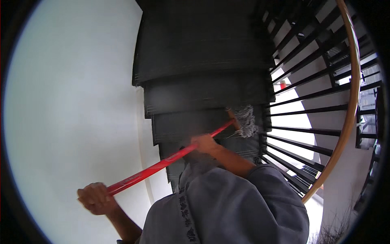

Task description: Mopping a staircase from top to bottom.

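Observation:
A string mop's red handle (161, 164) slants across the view from lower left to upper right. My left hand (96, 198) is closed around its upper end, in front of the pale wall. Farther down the handle, my right hand (205, 144) grips it, slightly blurred. At the far end, a brown crosspiece holds the grey mop strings (246, 121), which lie on a dark stair tread (182, 122) near its railing side. My body, in a grey top, covers part of the lower steps.
The dark staircase runs between a pale wall (76, 91) on the left and a railing on the right. The railing has black bars (307, 131) and a curved wooden handrail (355, 91). Beyond the bars, a small red object (283, 85) shows against a bright area.

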`<state>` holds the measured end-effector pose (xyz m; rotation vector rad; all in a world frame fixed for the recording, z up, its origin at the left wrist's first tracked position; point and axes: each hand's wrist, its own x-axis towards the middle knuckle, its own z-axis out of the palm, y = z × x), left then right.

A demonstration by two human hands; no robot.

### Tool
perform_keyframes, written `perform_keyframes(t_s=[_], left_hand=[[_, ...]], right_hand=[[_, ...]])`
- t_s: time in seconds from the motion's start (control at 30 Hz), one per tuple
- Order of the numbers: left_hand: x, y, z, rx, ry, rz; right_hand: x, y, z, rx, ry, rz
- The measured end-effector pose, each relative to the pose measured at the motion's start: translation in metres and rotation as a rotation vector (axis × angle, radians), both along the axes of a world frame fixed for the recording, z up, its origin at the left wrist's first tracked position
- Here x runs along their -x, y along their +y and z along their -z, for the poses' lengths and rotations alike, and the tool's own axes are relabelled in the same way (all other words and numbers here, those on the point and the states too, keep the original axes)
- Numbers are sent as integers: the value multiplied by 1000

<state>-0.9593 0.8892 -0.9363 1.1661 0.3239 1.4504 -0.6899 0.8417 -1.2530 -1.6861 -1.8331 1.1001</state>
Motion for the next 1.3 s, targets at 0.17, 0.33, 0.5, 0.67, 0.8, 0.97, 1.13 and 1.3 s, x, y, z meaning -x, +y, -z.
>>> perform_keyframes(t_s=[0.17,0.33,0.5,0.67,0.8,0.97,1.13,1.3], left_hand=[[-103,-12,46,196,195,42],[-113,-15,22,85,310,421],[-23,-49,36,238,307,308],[84,-116,9,254,319,-357],[120,-189,-42,146,502,-868],[53,-230,-65,13,521,-1025],[30,-218,-72,-409,612,-538],[13,-183,-81,-405,475,-179]], right_hand=[[-112,-51,34,-109,-92,373],[-135,-71,57,-155,-28,361],[-72,-68,59,-24,-167,178],[57,-32,53,-49,55,-319],[185,3,22,-64,37,-767],[256,9,21,-218,249,-731],[197,-6,-25,-179,296,-673],[111,-34,-44,-173,390,-333]])
